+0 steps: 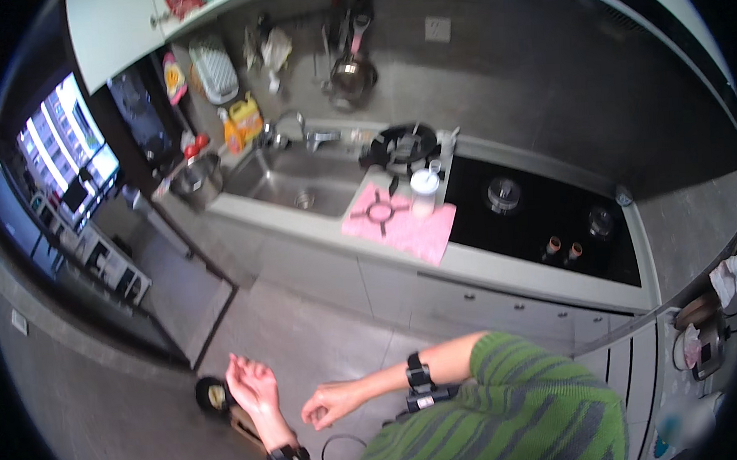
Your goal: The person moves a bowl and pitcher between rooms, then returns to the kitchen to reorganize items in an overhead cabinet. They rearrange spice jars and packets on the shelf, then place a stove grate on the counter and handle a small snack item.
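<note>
1. Green striped sleeve [519,405] fills the lower edge, nearest the camera; both forearms cross in front of the body, each with a black wrist strap.
2. Left hand [253,384] is open, palm turned up, fingers loosely spread; it holds nothing and hangs over the grey floor [308,341].
3. Right hand [332,403] is loosely curled, fingertips drawn toward the thumb; I see nothing gripped in it, and it touches nothing.
4. Nearest to the hands is a small dark round object [215,395] on the floor, just beside the left hand; what it is cannot be told from this view.
5. Well apart, on the bench [487,261], a pink cloth [401,222] lies beside the sink [295,184], one edge hanging slightly over the front.
6. On the cloth rests a black burner grate [380,210], and a white lidded container [424,190] stands at its far edge; a second black grate [402,147] sits behind them.
7. Judging by look, the grate on the cloth is stiff cast metal, heavy for its size, possibly wet or greasy; it is best taken by the outer ring or two opposite prongs.
8. By contrast, the cloth is soft and limp and would slide if the grate were dragged.
9. Beside them, the black glass cooktop [543,212] shows bare burner caps and looks fragile against a dropped grate.
</note>
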Tool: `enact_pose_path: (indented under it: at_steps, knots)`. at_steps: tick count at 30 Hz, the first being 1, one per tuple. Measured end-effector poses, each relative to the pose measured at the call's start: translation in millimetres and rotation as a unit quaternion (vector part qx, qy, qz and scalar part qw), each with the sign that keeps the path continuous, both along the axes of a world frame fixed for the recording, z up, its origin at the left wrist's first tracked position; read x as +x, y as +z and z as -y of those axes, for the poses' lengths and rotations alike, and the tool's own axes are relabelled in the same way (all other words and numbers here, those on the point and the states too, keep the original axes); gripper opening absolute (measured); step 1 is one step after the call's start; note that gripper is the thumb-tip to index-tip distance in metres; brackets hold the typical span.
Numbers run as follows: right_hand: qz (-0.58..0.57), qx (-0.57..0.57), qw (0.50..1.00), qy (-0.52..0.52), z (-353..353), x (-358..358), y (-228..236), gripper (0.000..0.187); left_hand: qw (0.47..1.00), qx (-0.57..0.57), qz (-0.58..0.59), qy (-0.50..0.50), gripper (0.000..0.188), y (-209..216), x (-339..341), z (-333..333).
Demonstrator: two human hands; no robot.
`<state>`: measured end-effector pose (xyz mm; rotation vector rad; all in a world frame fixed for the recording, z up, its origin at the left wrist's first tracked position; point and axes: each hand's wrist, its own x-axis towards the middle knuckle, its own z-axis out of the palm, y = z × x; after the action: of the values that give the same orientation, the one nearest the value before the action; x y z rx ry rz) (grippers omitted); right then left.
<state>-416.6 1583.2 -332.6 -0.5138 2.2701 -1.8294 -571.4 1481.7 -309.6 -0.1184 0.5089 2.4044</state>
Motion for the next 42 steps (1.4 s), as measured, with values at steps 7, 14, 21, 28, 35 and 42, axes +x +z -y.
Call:
enact_pose_path:
  at_steps: [7, 14, 21, 28, 35, 42]
  knots:
    - [0.159, -0.120, 0.966, -0.167, -125.6, 50.3, -16.6, 0.029, 0.989, -0.044, 0.041, -0.134, 0.015, -27.9, 31.3, -78.1]
    - [0.246, -0.166, 0.918, -0.262, -197.8, 113.3, -37.2, 0.033, 0.963, -0.072, 0.071, -0.251, 0.021, -93.8, 55.0, -128.3]
    - [0.245, -0.184, 0.900, -0.311, -222.9, 147.3, -40.7, 0.028, 0.933, -0.051, 0.079, -0.348, 0.021, -116.1, 79.9, -168.0]
    - [0.188, -0.220, 0.832, -0.473, -177.9, 185.6, -43.3, 0.023, 0.881, -0.129, 0.032, -0.455, 0.023, -91.1, 88.1, -193.2]
    - [0.181, -0.265, 0.762, -0.562, -63.1, 188.9, -54.6, 0.026, 0.826, -0.150, -0.008, -0.543, 0.022, -92.7, 80.7, -148.0]
    - [0.143, -0.197, 0.749, -0.616, 20.1, 183.9, -71.9, 0.032, 0.762, -0.148, -0.025, -0.630, 0.026, -100.6, 82.8, -104.2]
